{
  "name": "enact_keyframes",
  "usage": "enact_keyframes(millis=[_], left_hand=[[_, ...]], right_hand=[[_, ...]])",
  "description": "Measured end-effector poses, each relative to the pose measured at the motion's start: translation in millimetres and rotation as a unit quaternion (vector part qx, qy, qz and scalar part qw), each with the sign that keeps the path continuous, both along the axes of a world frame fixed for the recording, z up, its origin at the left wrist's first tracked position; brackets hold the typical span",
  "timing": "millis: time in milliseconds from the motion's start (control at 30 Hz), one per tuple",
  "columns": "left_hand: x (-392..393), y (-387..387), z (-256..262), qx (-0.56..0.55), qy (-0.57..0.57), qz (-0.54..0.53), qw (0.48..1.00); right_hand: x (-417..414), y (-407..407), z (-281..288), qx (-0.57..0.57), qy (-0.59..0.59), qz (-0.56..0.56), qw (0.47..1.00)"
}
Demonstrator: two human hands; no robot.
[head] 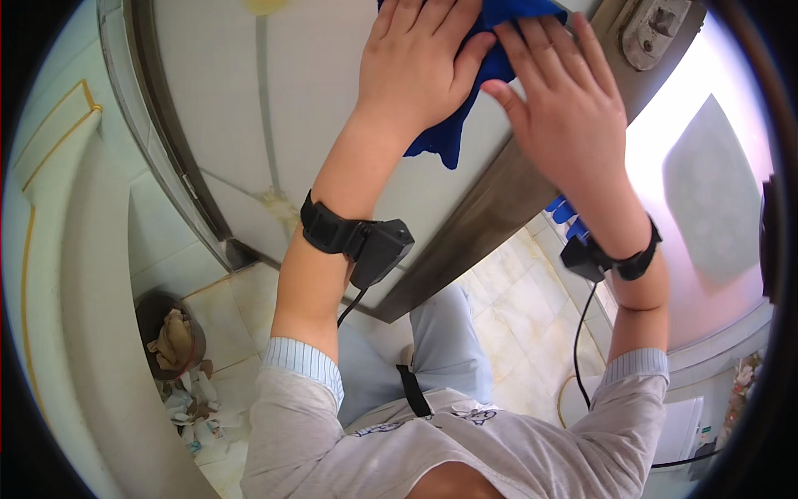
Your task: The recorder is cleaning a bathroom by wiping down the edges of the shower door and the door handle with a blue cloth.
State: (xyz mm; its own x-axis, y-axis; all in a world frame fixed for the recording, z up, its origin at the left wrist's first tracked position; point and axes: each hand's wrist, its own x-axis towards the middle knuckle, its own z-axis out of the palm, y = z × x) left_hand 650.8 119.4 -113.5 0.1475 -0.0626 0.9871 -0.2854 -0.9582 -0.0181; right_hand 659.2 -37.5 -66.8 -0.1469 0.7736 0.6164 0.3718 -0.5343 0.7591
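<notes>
A blue cloth (454, 132) lies against the white panel of a door (324, 81), its lower corner hanging loose. My left hand (418, 62) holds the cloth flat to the panel; its fingertips run out of the top of the view. Just to the right, my right hand (564, 103) has spread fingers whose tips rest on the cloth's right part. Its thumb sticks out towards my left hand. Both wrists carry black straps with a small box, the left box (383, 249) and the right box (584, 259), each with a cable.
A brown metal edge frame (464, 231) borders the door, with a worn latch plate (654, 34) at upper right. On the tiled floor (517, 305), a dark bin (198, 340) stands at lower left beside scattered litter (199, 405). A curved pale surface (100, 280) rises at far left.
</notes>
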Motion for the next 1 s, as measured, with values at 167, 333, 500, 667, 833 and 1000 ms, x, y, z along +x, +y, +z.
enact_keyframes(millis=[167,333,500,667,833,1000], left_hand=[[12,-18,-118,-0.069,0.037,0.037,0.996],[-7,-53,-306,-0.090,0.283,0.051,0.953],[-9,-74,-322,-0.081,0.238,-0.006,0.968],[16,-70,-190,-0.010,0.073,0.002,0.997],[16,-120,-67,0.006,-0.069,-0.038,0.997],[5,-136,-129,0.047,0.042,-0.032,0.997]], right_hand=[[-20,-4,-95,-0.052,0.189,-0.042,0.980],[-18,-39,-229,-0.195,0.345,-0.064,0.916],[-22,-57,-237,-0.171,0.333,-0.056,0.925],[-21,-60,-159,-0.009,0.288,-0.068,0.955],[0,-99,-95,0.167,0.247,0.079,0.951],[2,-110,-184,0.359,0.636,0.355,0.584]])
